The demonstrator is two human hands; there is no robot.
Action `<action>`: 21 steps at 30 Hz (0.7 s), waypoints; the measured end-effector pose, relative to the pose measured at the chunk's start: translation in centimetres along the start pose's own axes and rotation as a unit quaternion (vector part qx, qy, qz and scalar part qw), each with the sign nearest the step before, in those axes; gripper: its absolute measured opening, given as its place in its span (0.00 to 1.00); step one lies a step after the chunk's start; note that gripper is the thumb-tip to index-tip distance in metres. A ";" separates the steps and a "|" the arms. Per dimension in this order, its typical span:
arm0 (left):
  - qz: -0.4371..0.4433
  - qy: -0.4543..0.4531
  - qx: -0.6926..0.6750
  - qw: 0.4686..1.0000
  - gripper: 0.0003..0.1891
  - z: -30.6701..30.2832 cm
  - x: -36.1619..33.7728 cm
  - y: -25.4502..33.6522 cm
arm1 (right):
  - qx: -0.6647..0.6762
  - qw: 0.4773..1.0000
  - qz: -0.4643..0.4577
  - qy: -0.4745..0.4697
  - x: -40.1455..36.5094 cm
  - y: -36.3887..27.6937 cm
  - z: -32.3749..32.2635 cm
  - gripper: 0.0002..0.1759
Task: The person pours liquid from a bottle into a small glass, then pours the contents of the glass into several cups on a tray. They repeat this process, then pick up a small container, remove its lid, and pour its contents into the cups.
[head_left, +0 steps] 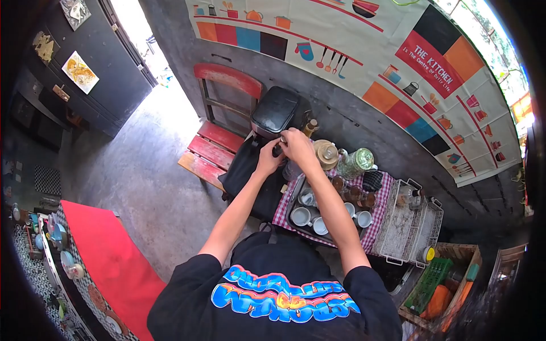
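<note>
Both my hands meet in front of a black lidded box-shaped container point(276, 111). My left hand point(269, 158) is closed, its fingers curled around a small dark thing point(277, 150) whose kind I cannot make out. From the right, my right hand point(298, 148) reaches in with its fingers pinched together at the top of that thing; what they grip is hidden. A bottle with a golden top point(310, 127) stands just beyond my right hand. Close to my right wrist are a round beige lidded jar point(326, 154) and a green patterned jug point(357, 162).
A red wooden chair point(211, 149) stands left of the black container. Right of my arms, a tray holds white cups point(300, 216) and brown-lidded jars point(354, 194) on a checkered cloth point(382, 211). Further right are a wire rack point(405, 224) and a wooden crate point(467, 267).
</note>
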State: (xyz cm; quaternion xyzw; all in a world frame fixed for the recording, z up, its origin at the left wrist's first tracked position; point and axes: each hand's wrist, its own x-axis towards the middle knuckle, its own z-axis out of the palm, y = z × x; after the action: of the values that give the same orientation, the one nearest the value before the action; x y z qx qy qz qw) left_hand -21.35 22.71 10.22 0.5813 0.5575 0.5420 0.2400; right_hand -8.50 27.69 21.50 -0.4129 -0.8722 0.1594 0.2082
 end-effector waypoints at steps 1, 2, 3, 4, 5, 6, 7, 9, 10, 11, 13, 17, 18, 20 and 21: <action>0.010 0.017 0.008 1.000 0.27 -0.1 -0.3 0.4 | 0.000 1.000 -0.021 0.018 -0.1 0.1 0.1 0.13; 0.020 0.034 0.017 0.999 0.26 -0.1 -0.7 0.8 | 0.000 0.999 -0.041 0.036 -0.2 0.1 0.2 0.13; 0.031 0.051 0.025 0.998 0.25 -0.1 -0.9 1.1 | -0.001 0.997 -0.061 0.055 -0.3 0.1 0.2 0.13; 0.013 0.067 0.013 0.998 0.25 0.0 -1.5 0.9 | 0.011 0.993 -0.087 0.079 -0.6 -0.6 -0.5 0.13; -0.005 0.083 0.002 0.996 0.24 0.0 -2.8 0.8 | 0.034 0.988 -0.101 0.112 -1.3 -1.6 -1.1 0.13; -0.024 0.100 -0.010 0.995 0.24 0.1 -4.1 0.5 | 0.058 0.981 -0.114 0.144 -2.4 -2.7 -1.6 0.13; -0.052 0.088 -0.014 0.995 0.23 0.2 -5.3 -0.4 | 0.082 0.973 -0.128 0.175 -3.5 -3.4 -1.7 0.13; -0.113 0.063 -0.022 0.991 0.22 0.1 -8.4 -2.4 | 0.126 0.963 -0.151 0.183 -6.3 -3.7 -0.7 0.15; -0.134 0.054 -0.024 0.989 0.21 0.1 -10.0 -3.2 | 0.139 0.966 -0.142 0.165 -8.2 -3.5 0.2 0.14; -0.154 0.045 -0.025 0.987 0.20 0.1 -11.5 -4.1 | 0.152 0.968 -0.134 0.148 -9.9 -3.2 1.3 0.13; -0.200 0.022 -0.053 0.978 0.19 0.3 -13.4 -5.6 | 0.174 0.974 -0.071 0.126 -13.1 -1.8 4.7 0.12; -0.272 -0.057 -0.102 0.955 0.17 1.4 -15.8 -7.5 | 0.209 0.969 0.102 0.084 -16.9 1.7 12.1 0.12; -0.271 -0.081 -0.094 0.955 0.17 1.6 -16.0 -7.8 | 0.202 0.967 0.135 0.081 -17.3 2.6 13.9 0.15; -0.247 -0.111 -0.081 0.959 0.17 2.1 -16.0 -8.4 | 0.162 0.972 0.159 0.060 -17.5 4.2 16.9 0.18; -0.241 -0.117 -0.078 0.960 0.17 2.5 -16.1 -9.1 | 0.143 0.973 0.173 0.048 -17.7 4.5 18.0 0.19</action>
State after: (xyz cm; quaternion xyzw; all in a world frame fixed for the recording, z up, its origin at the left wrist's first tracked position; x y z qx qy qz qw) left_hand -19.25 11.26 -4.37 0.4686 0.6052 0.4377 0.4718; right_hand -4.28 14.60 -0.17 -0.5309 -0.7446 0.2959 0.2760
